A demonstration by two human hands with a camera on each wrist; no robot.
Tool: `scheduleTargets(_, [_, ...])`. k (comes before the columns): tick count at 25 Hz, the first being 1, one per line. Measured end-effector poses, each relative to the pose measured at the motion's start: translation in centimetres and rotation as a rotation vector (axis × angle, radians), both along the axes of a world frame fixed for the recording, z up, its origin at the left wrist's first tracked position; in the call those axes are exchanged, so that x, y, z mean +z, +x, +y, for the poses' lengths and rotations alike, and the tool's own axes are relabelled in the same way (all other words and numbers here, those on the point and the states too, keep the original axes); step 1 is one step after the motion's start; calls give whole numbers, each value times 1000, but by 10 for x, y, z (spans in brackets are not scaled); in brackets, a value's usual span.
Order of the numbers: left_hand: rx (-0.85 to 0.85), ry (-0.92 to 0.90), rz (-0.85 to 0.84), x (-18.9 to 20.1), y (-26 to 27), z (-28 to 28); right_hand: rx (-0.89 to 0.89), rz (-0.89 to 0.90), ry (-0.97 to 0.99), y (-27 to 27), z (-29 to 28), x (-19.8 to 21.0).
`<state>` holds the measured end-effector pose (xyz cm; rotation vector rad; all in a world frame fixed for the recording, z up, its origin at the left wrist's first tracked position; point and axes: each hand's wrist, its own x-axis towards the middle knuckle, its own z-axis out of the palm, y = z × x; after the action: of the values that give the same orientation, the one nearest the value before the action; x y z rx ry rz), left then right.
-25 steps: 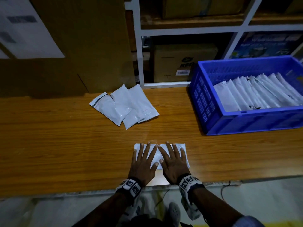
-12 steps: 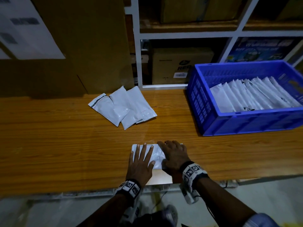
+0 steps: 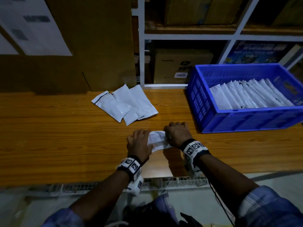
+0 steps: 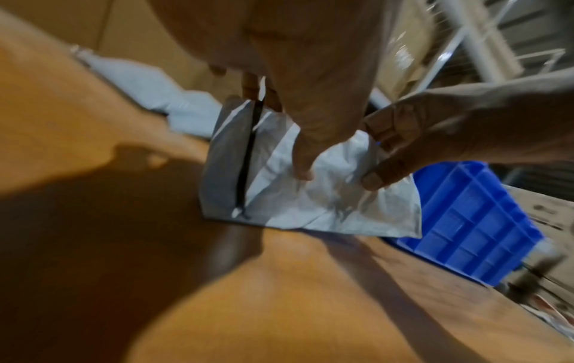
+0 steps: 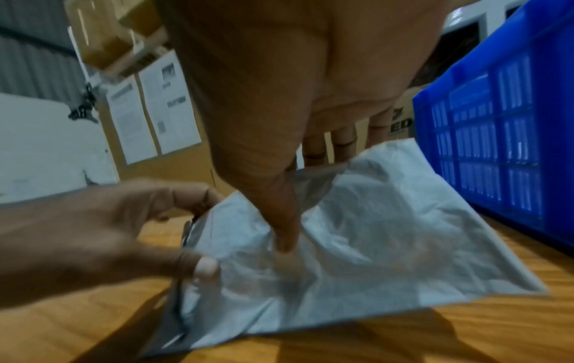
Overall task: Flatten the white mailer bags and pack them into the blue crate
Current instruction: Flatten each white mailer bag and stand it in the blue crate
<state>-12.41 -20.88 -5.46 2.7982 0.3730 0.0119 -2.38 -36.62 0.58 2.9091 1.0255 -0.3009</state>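
Gripping a single white mailer bag [image 3: 157,140] from both ends, the left hand [image 3: 139,145] and the right hand [image 3: 177,134] hold it just above the wooden table [image 3: 49,136], to the left of the blue crate [image 3: 213,118] and near its front corner. The bag's long axis runs side to side, from one hand to the other, roughly parallel to the crate's front wall. Its dark-striped flap end [image 4: 248,157] points away from the crate, under the left hand; its plain sealed end points toward the crate.

The head view shows only the knuckles of both hands curled over the bag, with its middle crumpled between them. The left wrist view adds the left thumb [image 4: 306,137] pressed on the bag's top face with fingers curled under the flap, and the right hand [image 4: 450,132] pinching the far end. The right wrist view shows the right thumb [image 5: 279,208] pressing down on the wrinkled top face, the other fingers tucked beneath the far edge, and the left hand [image 5: 108,233] pinching the striped end between thumb and curled fingers.

Only the head view shows the three loose mailer bags [image 3: 126,104] lying overlapped on the table, farther left of the crate, and the row of packed bags [image 3: 249,94] leaning inside it.
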Motion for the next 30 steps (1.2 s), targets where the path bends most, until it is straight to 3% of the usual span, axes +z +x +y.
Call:
scheduleTargets(4, [-145, 189, -187, 21, 15, 12, 1, -89, 54, -9, -5, 0])
scheduleTargets(7, [-226, 162, -138, 13, 5, 7, -28, -175, 73, -30, -8, -31])
scheduleTargets(11, [-204, 4, 22, -26, -21, -2, -125, 225, 72, -63, -21, -79])
scheduleTargets(13, [-164, -76, 108, -36, -31, -5, -155, 304, 134, -72, -25, -94])
scheduleTargets(16, [-199, -45, 85, -42, -37, -7, -237, 241, 199, -83, -20, -104])
scheduleTargets(19, [-207, 56, 32, -49, -32, -10, -260, 154, 134, -88, -18, -111])
scheduleTargets(30, [-131, 53, 117, -64, -24, -22, -189, 276, 163, -70, -22, -97])
